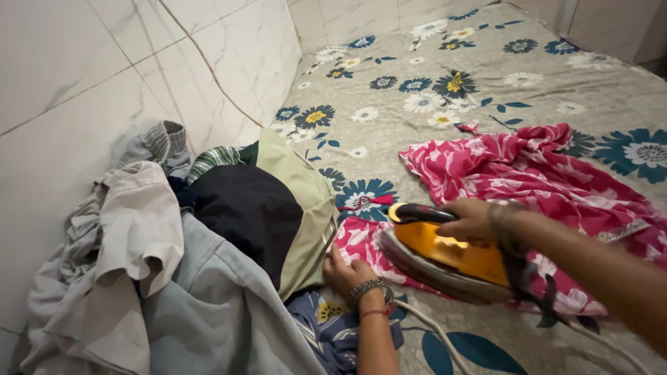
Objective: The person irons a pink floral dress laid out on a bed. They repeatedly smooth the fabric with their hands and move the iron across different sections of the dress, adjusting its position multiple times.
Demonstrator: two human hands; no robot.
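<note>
Glossy yellow plastic iron (445,253) under the right hand (472,221); soft matt pink floral cloth (514,173) beneath; glossy marble-look wall tiles (83,76) beyond the left hand (345,272).

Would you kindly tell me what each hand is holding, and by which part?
The right hand grips the yellow iron by its black handle. The left hand holds nothing; it presses flat on the pink floral cloth.

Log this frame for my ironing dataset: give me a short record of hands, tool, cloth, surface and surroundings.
right hand: grips the handle of the iron
left hand: flat on the pink cloth, at its near edge
iron: yellow, sole down on the pink cloth
cord: white, trails toward the camera
surface: floral sheet
left side: clothes pile against the tiled wall
</note>
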